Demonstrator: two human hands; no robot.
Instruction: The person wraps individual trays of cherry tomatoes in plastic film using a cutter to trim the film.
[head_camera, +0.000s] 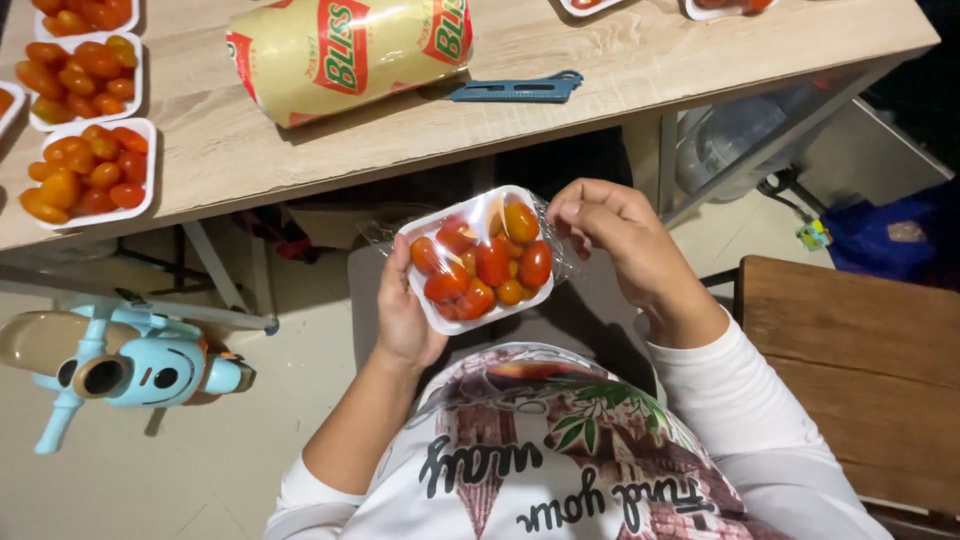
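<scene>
Left hand (403, 310) is wrapped around the left edge of a small white foam tray of red and orange cherry tomatoes (481, 260), thumb laid along the rim, fingers hidden underneath. Right hand (618, 232) is raised at the tray's right end, fingertips pinched together on the clear plastic film (556, 238) that is stretched over the tomatoes. Tray is held tilted above the lap, below the front edge of the light wooden counter (640, 60), not touching it.

On the counter: a large roll of cling film in a yellow and red wrapper (350, 50) is laid on its side near the middle; a blue plastic cutter bar (515, 90) is set just beside it on the right. Three more white trays of unwrapped cherry tomatoes (88, 172) are lined up at the left end. A light blue handheld device (120, 365) is seen on the floor at lower left. A brown wooden chair seat (850, 340) is seen at right.
</scene>
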